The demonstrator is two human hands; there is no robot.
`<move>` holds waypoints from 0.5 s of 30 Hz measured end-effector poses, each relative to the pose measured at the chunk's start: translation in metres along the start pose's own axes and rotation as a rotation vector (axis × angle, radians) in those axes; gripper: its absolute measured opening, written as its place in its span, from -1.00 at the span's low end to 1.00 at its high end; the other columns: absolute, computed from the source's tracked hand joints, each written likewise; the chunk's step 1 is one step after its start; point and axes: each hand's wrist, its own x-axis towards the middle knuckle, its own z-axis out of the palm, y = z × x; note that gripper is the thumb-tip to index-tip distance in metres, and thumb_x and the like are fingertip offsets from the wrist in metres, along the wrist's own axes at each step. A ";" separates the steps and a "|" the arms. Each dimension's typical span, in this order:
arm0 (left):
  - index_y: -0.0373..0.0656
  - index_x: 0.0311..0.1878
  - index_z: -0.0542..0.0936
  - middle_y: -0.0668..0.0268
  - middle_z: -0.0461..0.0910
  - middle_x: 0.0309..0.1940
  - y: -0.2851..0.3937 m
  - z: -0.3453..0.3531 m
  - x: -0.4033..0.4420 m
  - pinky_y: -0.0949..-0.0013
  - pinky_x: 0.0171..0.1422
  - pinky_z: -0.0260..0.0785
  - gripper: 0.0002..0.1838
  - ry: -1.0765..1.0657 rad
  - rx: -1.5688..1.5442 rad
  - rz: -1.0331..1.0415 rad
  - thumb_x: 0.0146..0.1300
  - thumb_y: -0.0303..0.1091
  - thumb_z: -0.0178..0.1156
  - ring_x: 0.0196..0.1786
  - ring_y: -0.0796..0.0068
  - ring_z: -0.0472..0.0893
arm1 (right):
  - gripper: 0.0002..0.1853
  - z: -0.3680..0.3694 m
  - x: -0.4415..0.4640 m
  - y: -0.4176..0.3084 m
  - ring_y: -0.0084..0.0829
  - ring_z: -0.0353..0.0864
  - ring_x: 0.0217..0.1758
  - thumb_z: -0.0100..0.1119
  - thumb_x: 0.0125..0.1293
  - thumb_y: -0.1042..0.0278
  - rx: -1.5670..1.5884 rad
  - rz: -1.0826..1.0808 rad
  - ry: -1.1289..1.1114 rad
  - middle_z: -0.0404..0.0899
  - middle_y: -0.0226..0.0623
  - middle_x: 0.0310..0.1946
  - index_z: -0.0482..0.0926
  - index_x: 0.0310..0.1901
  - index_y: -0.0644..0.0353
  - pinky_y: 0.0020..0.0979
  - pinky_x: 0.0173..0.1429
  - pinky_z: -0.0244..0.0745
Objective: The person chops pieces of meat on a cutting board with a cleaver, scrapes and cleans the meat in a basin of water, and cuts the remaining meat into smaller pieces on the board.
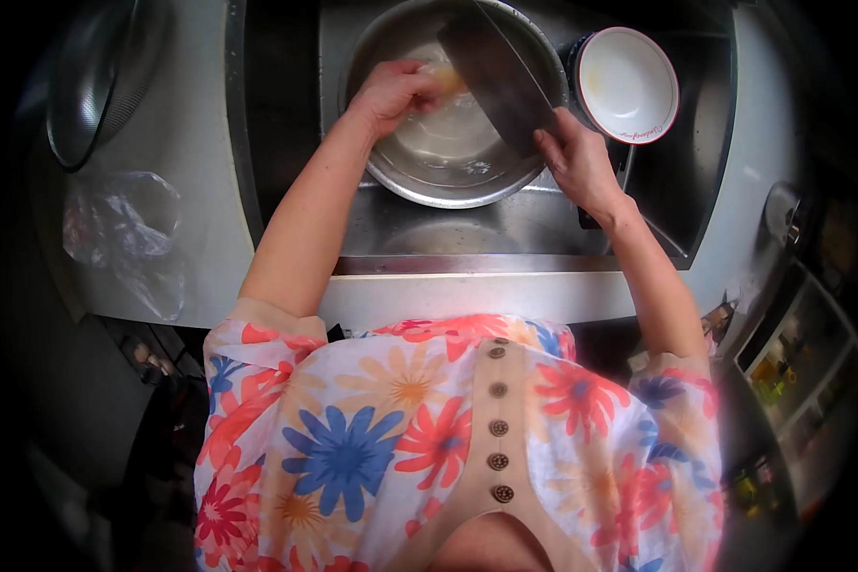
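Over a wide metal basin (445, 197) in the sink, my right hand (582, 160) grips a cleaver (491, 81) by its handle end. Its dark, broad blade slants up and to the left across the basin. My left hand (396, 95) is closed around a small yellowish thing (445, 78) beside the blade, too blurred for me to tell its kind. Whether the blade touches it I cannot tell. Light glints off what looks like water in the basin. A white bowl (624, 88) with a red rim sits just right of the basin.
The steel sink (467, 234) surrounds the basin. On the left counter (205, 257) lie a crumpled clear plastic bag (129, 229) and, farther back, a mesh strainer (86, 95). A shelf unit (799, 348) with several items stands low at the right.
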 end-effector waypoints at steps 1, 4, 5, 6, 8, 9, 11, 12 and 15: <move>-0.40 -0.08 0.52 0.23 0.59 -0.33 -0.001 0.000 0.001 0.59 -0.38 0.38 -0.68 -0.002 0.009 -0.001 0.03 -0.57 0.18 -0.41 0.57 0.55 | -0.82 0.002 -0.001 0.000 0.00 0.37 -0.54 0.07 0.32 0.39 -0.003 -0.004 -0.011 0.45 0.05 -0.59 0.31 -0.31 0.30 -0.27 -0.36 0.36; -0.41 -0.05 0.52 0.23 0.59 -0.32 -0.003 -0.002 0.004 0.58 -0.38 0.38 -0.66 0.010 0.082 0.006 0.04 -0.57 0.17 -0.41 0.58 0.55 | -0.79 0.007 0.000 0.003 0.11 0.34 -0.49 0.07 0.32 0.36 0.012 -0.025 -0.026 0.45 0.10 -0.55 0.29 -0.32 0.30 -0.24 -0.35 0.36; -0.41 -0.05 0.52 0.24 0.59 -0.33 -0.003 -0.003 0.005 0.58 -0.39 0.37 -0.66 0.009 0.080 0.020 0.04 -0.57 0.17 -0.42 0.58 0.54 | -0.79 0.007 0.001 0.001 0.11 0.35 -0.48 0.07 0.32 0.36 0.006 -0.030 -0.027 0.45 0.10 -0.55 0.29 -0.32 0.29 -0.24 -0.35 0.36; -0.41 -0.05 0.52 0.24 0.58 -0.34 -0.002 -0.001 0.003 0.58 -0.40 0.36 -0.66 0.007 0.079 0.031 0.05 -0.57 0.17 -0.43 0.58 0.53 | -0.79 0.007 0.001 -0.001 0.11 0.35 -0.48 0.07 0.32 0.36 0.000 -0.032 -0.027 0.45 0.10 -0.55 0.29 -0.32 0.29 -0.23 -0.35 0.36; -0.40 -0.06 0.52 0.26 0.58 -0.36 -0.003 -0.001 0.002 0.58 -0.41 0.34 -0.66 0.002 0.084 0.029 0.04 -0.57 0.17 -0.45 0.59 0.51 | -0.79 0.009 -0.001 0.000 0.11 0.37 -0.47 0.07 0.32 0.36 0.001 -0.034 -0.026 0.45 0.10 -0.55 0.29 -0.33 0.29 -0.23 -0.35 0.36; -0.40 -0.06 0.52 0.27 0.58 -0.38 -0.003 -0.001 0.002 0.57 -0.42 0.33 -0.66 0.001 0.091 0.021 0.03 -0.57 0.17 -0.46 0.59 0.50 | -0.79 0.011 0.000 0.003 0.11 0.38 -0.47 0.08 0.32 0.36 0.005 -0.038 -0.024 0.45 0.10 -0.55 0.29 -0.33 0.29 -0.23 -0.35 0.36; -0.39 -0.07 0.53 0.29 0.57 -0.41 -0.002 -0.001 0.002 0.58 -0.43 0.31 -0.66 0.007 0.102 -0.005 0.01 -0.56 0.18 -0.48 0.61 0.47 | -0.79 0.010 0.003 0.007 0.11 0.40 -0.46 0.08 0.31 0.36 -0.009 -0.039 -0.019 0.46 0.11 -0.54 0.29 -0.33 0.30 -0.22 -0.34 0.36; -0.38 -0.08 0.54 0.29 0.57 -0.43 0.002 0.002 -0.003 0.58 -0.43 0.30 -0.65 0.014 0.106 -0.026 -0.01 -0.54 0.18 -0.49 0.62 0.46 | -0.79 0.008 0.004 0.008 0.11 0.41 -0.45 0.07 0.31 0.36 -0.028 -0.036 -0.018 0.46 0.11 -0.53 0.30 -0.33 0.30 -0.21 -0.33 0.37; -0.37 -0.12 0.56 0.28 0.57 -0.44 0.004 -0.002 -0.003 0.54 -0.39 0.33 -0.62 0.001 0.250 -0.104 -0.08 -0.46 0.21 -0.48 0.58 0.49 | -0.80 0.004 0.007 0.012 0.12 0.45 -0.41 0.07 0.29 0.37 -0.092 0.027 -0.016 0.48 0.13 -0.50 0.31 -0.32 0.32 -0.18 -0.28 0.38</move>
